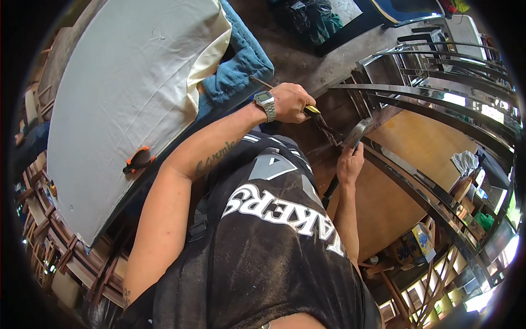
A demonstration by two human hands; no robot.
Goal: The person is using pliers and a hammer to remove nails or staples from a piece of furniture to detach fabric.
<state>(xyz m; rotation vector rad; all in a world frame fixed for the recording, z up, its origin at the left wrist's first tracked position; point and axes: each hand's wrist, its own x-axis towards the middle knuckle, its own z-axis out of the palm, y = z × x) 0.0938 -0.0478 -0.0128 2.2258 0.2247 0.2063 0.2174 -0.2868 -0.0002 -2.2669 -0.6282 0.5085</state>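
Note:
My left hand [290,102], with a metal watch [265,102] on its wrist, is closed around a screwdriver-like tool [311,111] with a yellow-and-black handle. Its thin shaft points up-left, the end close to a fuzzy blue layer [233,77]. That layer lines the edge of a large padded piece covered in pale fabric [131,71], whose loose border is folded back there. On the right, my right hand [350,164] grips a hammer [359,131] close below its metal head. An orange-and-black clamp-like tool [139,160] lies on the pale fabric's near edge.
Long dark metal rails [416,96] curve along the right, beside a brown board [408,181]. Dark bags [315,22] sit on the floor at the top. Stacked wooden frames [76,257] stand at the lower left, and a patterned box [419,244] at the lower right.

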